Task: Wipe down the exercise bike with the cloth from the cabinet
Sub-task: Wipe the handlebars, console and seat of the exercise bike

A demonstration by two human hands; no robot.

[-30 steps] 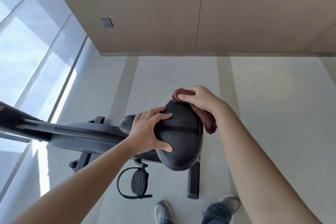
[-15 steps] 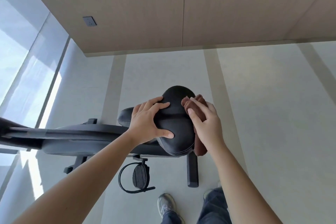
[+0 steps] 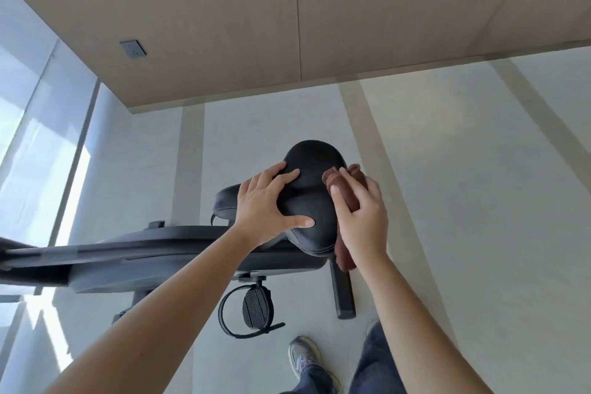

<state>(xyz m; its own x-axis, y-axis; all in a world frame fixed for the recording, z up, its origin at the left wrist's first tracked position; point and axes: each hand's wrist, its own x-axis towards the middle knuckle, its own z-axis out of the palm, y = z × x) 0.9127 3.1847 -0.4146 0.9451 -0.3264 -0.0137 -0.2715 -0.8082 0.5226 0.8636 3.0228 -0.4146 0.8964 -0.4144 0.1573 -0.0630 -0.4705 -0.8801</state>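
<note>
The black exercise bike (image 3: 153,259) stands below me, its padded saddle (image 3: 311,157) in the middle of the view. My left hand (image 3: 268,205) lies spread on the saddle's left side, fingers straight and thumb on the leather. My right hand (image 3: 361,211) holds a brown cloth (image 3: 347,192) against the saddle's right edge, thumb on top of the folded cloth. A lower part of the cloth hangs beneath the saddle by my right wrist. The palm side of my right hand is hidden.
A pedal with a strap (image 3: 256,310) hangs under the frame, and a rear support leg (image 3: 342,294) rests on the pale floor. My shoes (image 3: 303,358) stand just behind the bike. A wood-panelled wall with a socket (image 3: 132,48) is ahead; windows run along the left.
My right hand has slid the cloth from the far end of the saddle back along its right edge toward me. My left hand has stayed on the saddle.
</note>
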